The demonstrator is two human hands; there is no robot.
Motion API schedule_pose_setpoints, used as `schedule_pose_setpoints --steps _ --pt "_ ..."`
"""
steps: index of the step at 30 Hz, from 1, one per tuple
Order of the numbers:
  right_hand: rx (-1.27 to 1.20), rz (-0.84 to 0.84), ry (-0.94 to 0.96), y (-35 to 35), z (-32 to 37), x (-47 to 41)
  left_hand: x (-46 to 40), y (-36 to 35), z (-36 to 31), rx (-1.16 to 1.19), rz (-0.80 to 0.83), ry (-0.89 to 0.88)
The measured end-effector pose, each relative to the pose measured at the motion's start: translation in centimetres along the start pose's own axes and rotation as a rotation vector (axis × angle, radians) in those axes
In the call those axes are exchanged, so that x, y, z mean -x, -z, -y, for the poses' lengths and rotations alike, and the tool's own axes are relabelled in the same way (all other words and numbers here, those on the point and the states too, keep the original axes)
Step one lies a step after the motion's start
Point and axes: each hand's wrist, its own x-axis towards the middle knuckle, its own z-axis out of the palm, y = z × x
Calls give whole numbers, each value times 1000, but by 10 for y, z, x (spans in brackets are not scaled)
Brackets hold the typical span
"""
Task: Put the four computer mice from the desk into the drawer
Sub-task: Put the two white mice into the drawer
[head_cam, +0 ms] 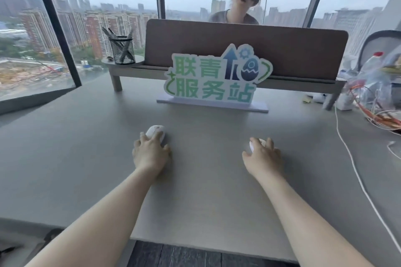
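Two white computer mice lie on the grey desk. My left hand rests over the near end of the left mouse, fingers curled around it. My right hand covers most of the right mouse, of which only a white edge shows between the fingers. Both mice sit on the desk surface. No other mice and no drawer are in view.
A green and blue sign stands behind the hands, in front of a brown shelf with a screen. A mesh pen cup stands at the shelf's left. A white cable and a wire-filled bag lie right. A person sits opposite.
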Motion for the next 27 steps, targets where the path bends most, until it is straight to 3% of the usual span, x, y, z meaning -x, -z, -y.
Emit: schedule_pose_setpoints --steps 6,15,22,27 --pt "-32 -107 131 -14 -3 8 -6 3 -4 24 -128 19" --pt "-381 -125 390 -14 73 74 30 28 23 19 12 50" --pt "-590 16 750 -26 205 181 112 108 141 146 -285 121" --pt "-666 205 1017 -69 286 291 185 157 279 67 -411 409"
